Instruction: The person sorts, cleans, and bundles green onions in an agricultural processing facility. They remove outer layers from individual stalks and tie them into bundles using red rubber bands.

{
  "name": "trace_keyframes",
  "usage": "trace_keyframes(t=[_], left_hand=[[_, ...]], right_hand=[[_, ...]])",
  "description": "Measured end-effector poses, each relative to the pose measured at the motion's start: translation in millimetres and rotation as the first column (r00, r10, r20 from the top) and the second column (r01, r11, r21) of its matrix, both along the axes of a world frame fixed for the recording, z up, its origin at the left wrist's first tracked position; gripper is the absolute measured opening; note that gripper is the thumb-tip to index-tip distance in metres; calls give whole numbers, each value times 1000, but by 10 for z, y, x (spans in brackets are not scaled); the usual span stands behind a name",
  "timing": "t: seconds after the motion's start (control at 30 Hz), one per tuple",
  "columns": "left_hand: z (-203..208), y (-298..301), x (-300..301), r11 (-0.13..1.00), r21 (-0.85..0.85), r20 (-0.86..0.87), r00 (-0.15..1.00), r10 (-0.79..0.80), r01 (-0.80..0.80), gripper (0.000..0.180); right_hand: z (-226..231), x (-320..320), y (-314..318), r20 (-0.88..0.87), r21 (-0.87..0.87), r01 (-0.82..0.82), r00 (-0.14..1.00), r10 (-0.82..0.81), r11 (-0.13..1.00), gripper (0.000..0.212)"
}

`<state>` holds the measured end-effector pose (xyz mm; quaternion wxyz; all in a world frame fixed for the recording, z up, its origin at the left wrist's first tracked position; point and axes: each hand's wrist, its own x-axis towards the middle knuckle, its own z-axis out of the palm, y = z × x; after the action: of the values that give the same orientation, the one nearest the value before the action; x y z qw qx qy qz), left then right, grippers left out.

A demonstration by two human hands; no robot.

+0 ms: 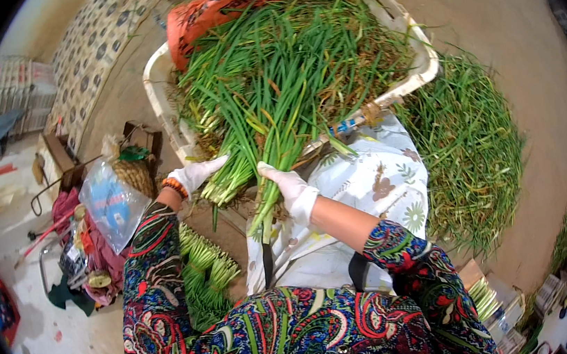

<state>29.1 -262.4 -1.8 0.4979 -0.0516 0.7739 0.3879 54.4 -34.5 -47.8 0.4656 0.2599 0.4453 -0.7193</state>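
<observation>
My right hand (289,187), in a white glove, is closed around a bunch of garlic chives (268,196). Their pale stem ends hang down over my lap, and the green leaves fan out toward the crate. On the left, my gloved left hand (201,174) has its fingers stretched out against the pale stems of another clump of chives (236,177) at the crate's near edge. Part of its fingers is hard to make out beside the stems. A white plastic crate (161,96) heaped with loose chives (291,57) stands right in front of both hands.
An orange sack (236,4) drapes over the crate's far side. Trimmed leaves (466,149) are piled on the floor at right. Sorted chives (206,263) lie by my left forearm. A flowered white cloth (389,179) covers my lap. Bags and tools, including a clear plastic bag (113,203), lie at left.
</observation>
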Motion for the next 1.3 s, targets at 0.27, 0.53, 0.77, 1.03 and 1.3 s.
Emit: trace_keyframes(t=[0.27,0.53,0.77,1.03,1.3], left_hand=[[100,325,311,618,323,246,695,676,-716,45],[1005,634,459,492,512,-3,571,821,-704,59],[1340,1171,456,402,673,-282,287,916,-622,43],[1390,2301,-256,26,849,136,264,955,-528,46],[-36,3250,-823,-128,415,506,112,855,-901,82]], right_hand=[[183,42,-100,-82,-14,66,994,-67,998,55],[1133,-57,114,-558,-53,56,826,-76,997,34],[1819,-496,581,-735,-185,-92,674,-75,978,24],[2047,-1377,1571,-695,97,-148,698,173,984,41],[463,-1862,2526,-341,387,-43,921,186,921,55]])
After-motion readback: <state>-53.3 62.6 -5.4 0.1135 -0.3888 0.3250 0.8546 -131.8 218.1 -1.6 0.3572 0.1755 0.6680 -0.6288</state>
